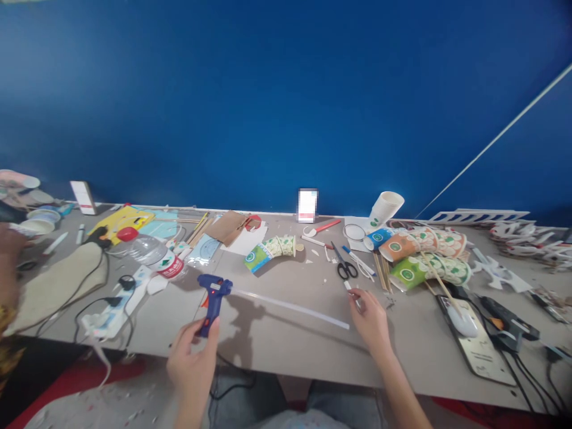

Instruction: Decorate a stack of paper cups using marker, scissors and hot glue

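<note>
My left hand (194, 357) is wrapped round the handle of a blue hot glue gun (214, 295), held upright over the table's front part. A long translucent glue stick (290, 307) sticks out of the gun's back and points right. My right hand (369, 319) is closed in a pinch at the table, with a small white piece (347, 286) showing at its fingertips; its kind is unclear. Black-handled scissors (347, 270) lie just beyond those fingers. Between and beyond my hands, a bent row of nested paper cups (270, 250) lies on its side.
To the left are a plastic bottle (152, 253) with a red cap and a power strip (116, 307). At right lie more nested cups (417, 243) and a black glue gun (507, 319) with cables. Another person's arm (9, 268) reaches in at far left.
</note>
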Action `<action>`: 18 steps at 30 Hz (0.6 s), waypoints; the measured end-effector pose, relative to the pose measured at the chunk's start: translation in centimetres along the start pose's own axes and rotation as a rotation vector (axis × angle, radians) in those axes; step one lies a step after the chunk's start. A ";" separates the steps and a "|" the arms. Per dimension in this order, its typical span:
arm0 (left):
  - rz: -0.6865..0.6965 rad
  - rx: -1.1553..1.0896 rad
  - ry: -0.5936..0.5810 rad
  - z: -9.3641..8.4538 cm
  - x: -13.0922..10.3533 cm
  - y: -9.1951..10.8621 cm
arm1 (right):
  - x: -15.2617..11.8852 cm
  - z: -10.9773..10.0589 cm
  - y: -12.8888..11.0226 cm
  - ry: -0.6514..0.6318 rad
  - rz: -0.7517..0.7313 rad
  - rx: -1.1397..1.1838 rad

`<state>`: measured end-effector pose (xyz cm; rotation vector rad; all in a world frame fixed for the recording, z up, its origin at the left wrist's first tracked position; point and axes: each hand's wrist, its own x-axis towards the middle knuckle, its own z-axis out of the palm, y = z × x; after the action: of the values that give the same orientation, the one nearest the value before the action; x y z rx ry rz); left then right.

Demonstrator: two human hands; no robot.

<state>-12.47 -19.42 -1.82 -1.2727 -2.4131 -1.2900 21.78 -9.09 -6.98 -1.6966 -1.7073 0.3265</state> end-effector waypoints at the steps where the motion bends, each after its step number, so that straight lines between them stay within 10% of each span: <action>1: 0.004 -0.021 -0.008 0.1 0.0 0.4 | -0.1 -0.1 -0.5 0.009 -0.010 -0.005; 5: 0.017 -0.116 -0.060 1.3 -0.6 2.0 | -1.2 0.4 -3.3 0.004 0.035 -0.066; 12: 0.143 -0.314 -0.148 3.9 -3.0 5.6 | -3.3 2.9 -9.4 -0.617 0.112 0.746; 18: 0.147 -0.429 -0.215 5.2 -4.5 7.7 | -1.7 2.9 -13.0 -0.820 0.132 1.084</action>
<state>-2.67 -16.25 -2.37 -1.7414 -2.1862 -1.7701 9.75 -11.25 -1.53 -0.8476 -1.4053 1.8129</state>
